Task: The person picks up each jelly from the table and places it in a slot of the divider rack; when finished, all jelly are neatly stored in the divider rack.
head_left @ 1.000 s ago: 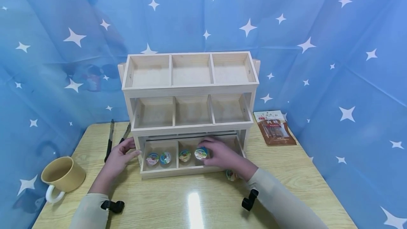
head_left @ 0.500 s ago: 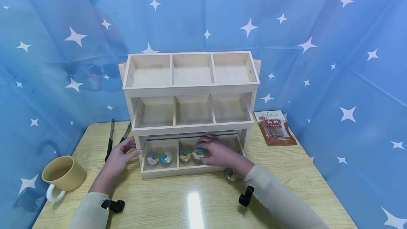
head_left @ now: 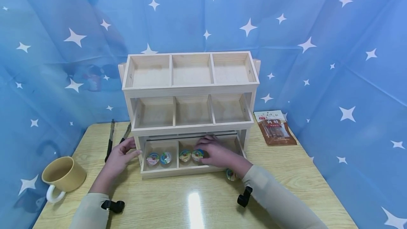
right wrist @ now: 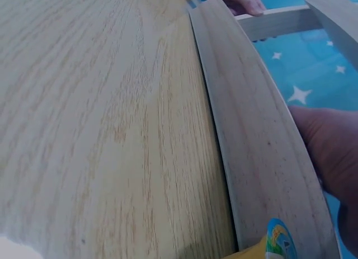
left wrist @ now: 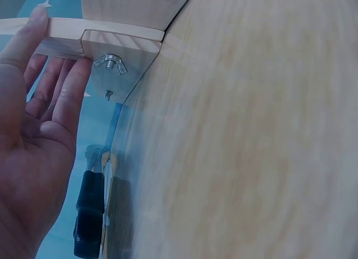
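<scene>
A pale wooden three-tier rack (head_left: 190,91) stands at the back of the table. My left hand (head_left: 119,156) holds its left upright, thumb in front and fingers behind; in the left wrist view the left hand (left wrist: 42,130) spans that wooden post (left wrist: 64,29). My right hand (head_left: 217,153) reaches into the bottom tier's middle compartment and holds a small jelly cup (head_left: 197,155) with a blue-rimmed lid. Beside it sits a jelly cup with a yellowish lid (head_left: 185,156). The left compartment contains a pink-lidded cup (head_left: 152,158) and a blue-lidded cup (head_left: 165,157).
Another jelly cup (head_left: 231,175) lies on the table by the rack's front, under my right forearm. A yellow mug (head_left: 63,174) stands far left. Black-handled tongs (head_left: 110,144) lie left of the rack, and a brown snack packet (head_left: 275,128) lies right of it.
My right hand has moved slightly left with the jelly cup, which now sits close beside the yellowish-lidded one. The left hand has stayed at the upright.
</scene>
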Demonstrator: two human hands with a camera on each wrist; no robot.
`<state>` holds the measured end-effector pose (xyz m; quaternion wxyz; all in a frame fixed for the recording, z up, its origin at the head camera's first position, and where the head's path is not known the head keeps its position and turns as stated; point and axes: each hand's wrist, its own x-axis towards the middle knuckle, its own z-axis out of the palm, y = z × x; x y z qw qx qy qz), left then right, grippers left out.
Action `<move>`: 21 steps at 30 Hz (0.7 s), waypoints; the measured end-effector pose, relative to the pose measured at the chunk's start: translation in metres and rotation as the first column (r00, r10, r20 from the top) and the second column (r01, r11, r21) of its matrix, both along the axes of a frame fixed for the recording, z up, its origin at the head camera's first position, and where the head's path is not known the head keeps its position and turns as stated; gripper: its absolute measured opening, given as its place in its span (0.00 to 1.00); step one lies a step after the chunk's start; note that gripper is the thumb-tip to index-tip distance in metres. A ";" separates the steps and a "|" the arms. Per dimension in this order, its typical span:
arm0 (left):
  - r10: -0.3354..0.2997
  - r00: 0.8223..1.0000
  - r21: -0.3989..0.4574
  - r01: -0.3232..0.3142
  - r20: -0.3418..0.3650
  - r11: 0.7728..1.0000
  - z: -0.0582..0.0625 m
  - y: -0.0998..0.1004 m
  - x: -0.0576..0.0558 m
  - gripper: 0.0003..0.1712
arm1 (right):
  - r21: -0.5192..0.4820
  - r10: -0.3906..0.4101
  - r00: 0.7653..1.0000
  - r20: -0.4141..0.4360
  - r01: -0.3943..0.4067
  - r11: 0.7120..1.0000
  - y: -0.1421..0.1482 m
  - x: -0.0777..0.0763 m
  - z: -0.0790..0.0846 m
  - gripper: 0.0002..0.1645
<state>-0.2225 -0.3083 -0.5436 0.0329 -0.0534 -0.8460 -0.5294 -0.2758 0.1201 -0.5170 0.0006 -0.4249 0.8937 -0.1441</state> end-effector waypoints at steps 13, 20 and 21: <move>0.005 1.000 -0.004 -0.005 0.003 1.000 0.001 0.000 0.000 0.35 | -0.039 0.016 0.997 0.077 -0.013 0.999 0.004 0.000 0.002 0.28; 0.007 1.000 -0.007 -0.007 -0.004 1.000 0.001 0.001 0.001 0.34 | -0.038 0.017 0.999 0.047 -0.015 0.999 0.004 0.000 0.001 0.27; 0.006 1.000 -0.006 -0.006 -0.004 1.000 0.001 0.001 0.001 0.34 | -0.038 0.016 0.999 0.043 -0.014 0.999 0.004 -0.001 0.001 0.27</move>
